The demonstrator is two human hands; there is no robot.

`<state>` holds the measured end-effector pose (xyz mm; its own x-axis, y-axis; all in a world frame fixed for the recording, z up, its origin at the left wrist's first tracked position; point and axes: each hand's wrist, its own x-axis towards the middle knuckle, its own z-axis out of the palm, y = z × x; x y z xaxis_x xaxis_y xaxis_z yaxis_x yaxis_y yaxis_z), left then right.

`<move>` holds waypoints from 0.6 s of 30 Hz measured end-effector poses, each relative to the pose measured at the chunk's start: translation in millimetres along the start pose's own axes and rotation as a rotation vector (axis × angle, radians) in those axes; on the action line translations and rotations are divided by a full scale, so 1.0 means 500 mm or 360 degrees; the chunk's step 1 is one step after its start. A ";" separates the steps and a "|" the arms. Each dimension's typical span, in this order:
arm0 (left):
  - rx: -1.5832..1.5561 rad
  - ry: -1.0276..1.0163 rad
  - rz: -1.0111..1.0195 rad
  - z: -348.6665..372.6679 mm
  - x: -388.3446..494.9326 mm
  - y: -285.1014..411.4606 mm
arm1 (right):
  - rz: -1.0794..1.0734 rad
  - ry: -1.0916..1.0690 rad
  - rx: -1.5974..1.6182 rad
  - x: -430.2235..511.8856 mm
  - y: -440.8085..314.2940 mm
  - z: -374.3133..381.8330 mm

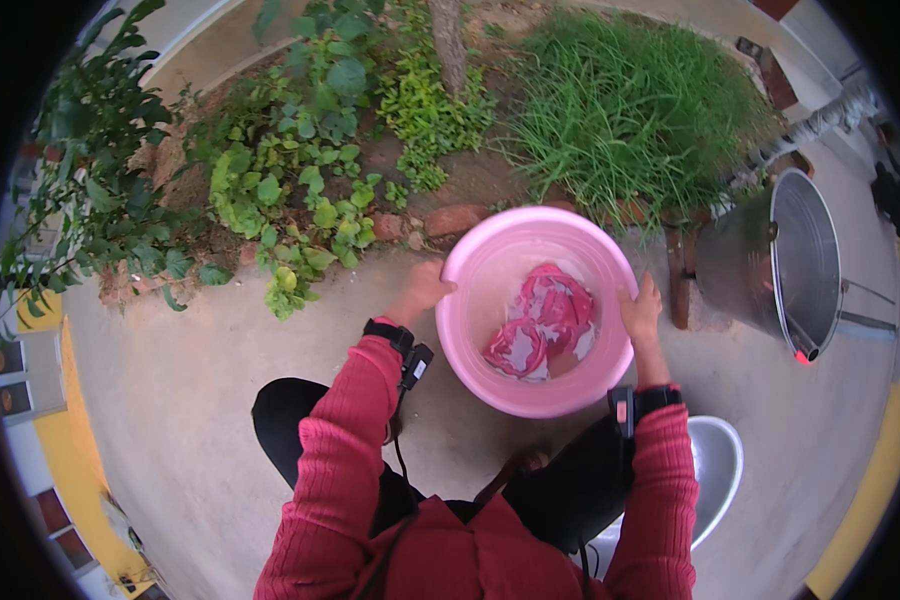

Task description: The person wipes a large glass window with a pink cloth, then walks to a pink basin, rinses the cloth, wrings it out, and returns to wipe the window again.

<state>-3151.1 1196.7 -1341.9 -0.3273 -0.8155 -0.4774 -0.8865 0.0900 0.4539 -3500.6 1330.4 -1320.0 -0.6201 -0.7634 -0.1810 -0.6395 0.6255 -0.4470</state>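
Note:
A round pink plastic basin (469, 367) is before me, in the middle of the view. My left hand (420, 289) grips its left rim, while my right hand (643, 311) has hold of the opposite side. Inside lies a wet, crumpled pink-and-white cloth (547, 315) in shallow, cloudy water. The fingers of both hands are partly hidden behind the basin's wall. Whether the basin rests on the ground or is lifted, I cannot tell.
Beyond the basin, bricks (456, 220) edge a planted bed with grass (637, 112) and a tree trunk (448, 45). A large metal bucket (735, 251) stands at the right. Beside my right leg sits a silvery metal basin (716, 457), partly covered by my sleeve. Concrete (195, 390) surrounds me.

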 end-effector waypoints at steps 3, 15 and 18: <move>-0.0121 0.0188 0.0190 -0.015 0.002 0.023 | 0.0261 -0.0190 0.0073 0.037 0.072 0.041; -0.0153 0.0370 0.0212 -0.096 0.004 -0.011 | 0.0083 -0.0013 0.0421 0.042 0.052 0.054; -0.0133 0.0430 0.0173 -0.098 0.000 -0.020 | 0.0040 0.0031 0.0508 0.033 0.020 0.053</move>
<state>-3126.2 1167.8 -1309.3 -0.3101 -0.9272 -0.2102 -0.8173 0.1471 0.5571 -3505.4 1319.7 -1350.6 -0.6445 -0.7431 -0.1799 -0.4508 0.5594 -0.6956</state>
